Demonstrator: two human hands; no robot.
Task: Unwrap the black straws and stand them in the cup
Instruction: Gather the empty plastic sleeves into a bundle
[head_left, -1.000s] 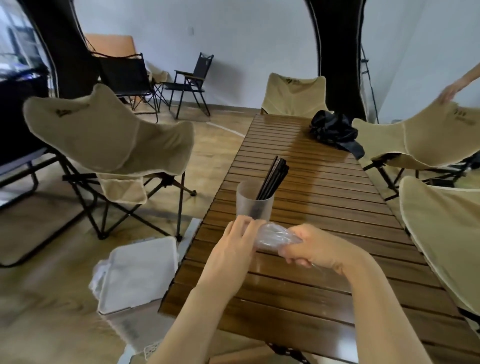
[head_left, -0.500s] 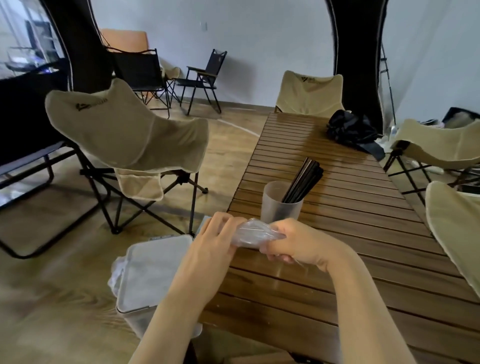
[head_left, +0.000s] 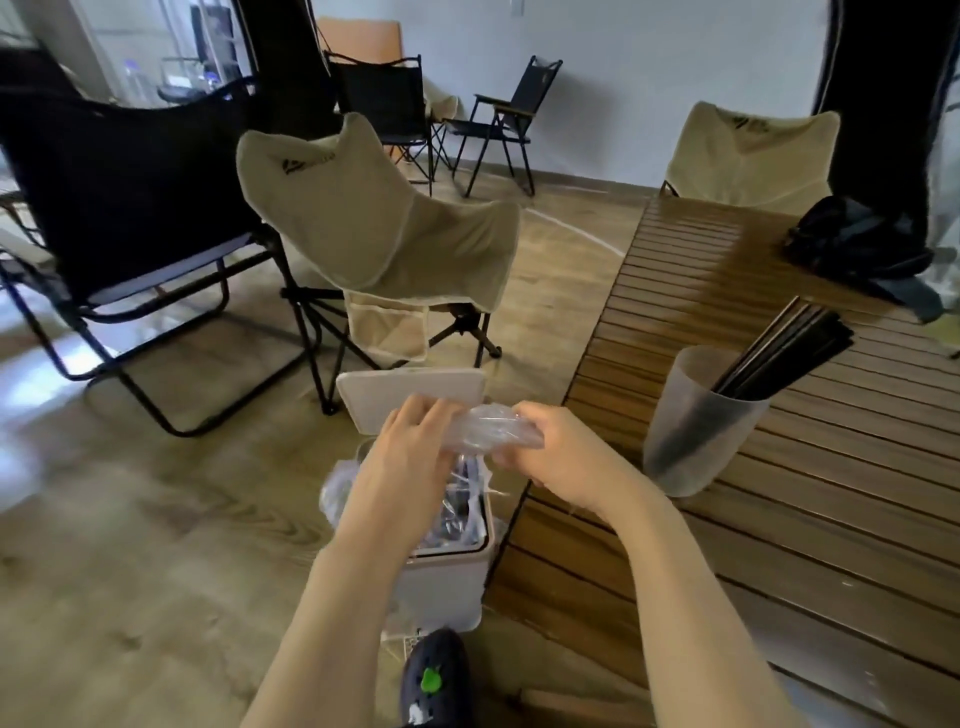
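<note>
Several black straws (head_left: 784, 351) lean to the right in a frosted plastic cup (head_left: 693, 421), which stands near the left edge of the slatted wooden table (head_left: 779, 519). A bundle of crumpled clear plastic wrappers (head_left: 493, 428) is held between both hands, left of the table and above an open white bin (head_left: 447, 566). My left hand (head_left: 410, 457) grips the bundle's left end. My right hand (head_left: 561, 457) grips its right end.
The bin's lid (head_left: 410, 392) stands raised behind my hands, and the bin holds more clear wrappers. A beige folding chair (head_left: 374, 228) and a black chair (head_left: 119, 171) stand to the left. A black bag (head_left: 857, 244) lies on the far table. My shoe (head_left: 436, 675) is by the bin.
The view swung left and down. Both hands carried the wrapper bundle from over the table edge to above the bin, whose lid went from closed to raised.
</note>
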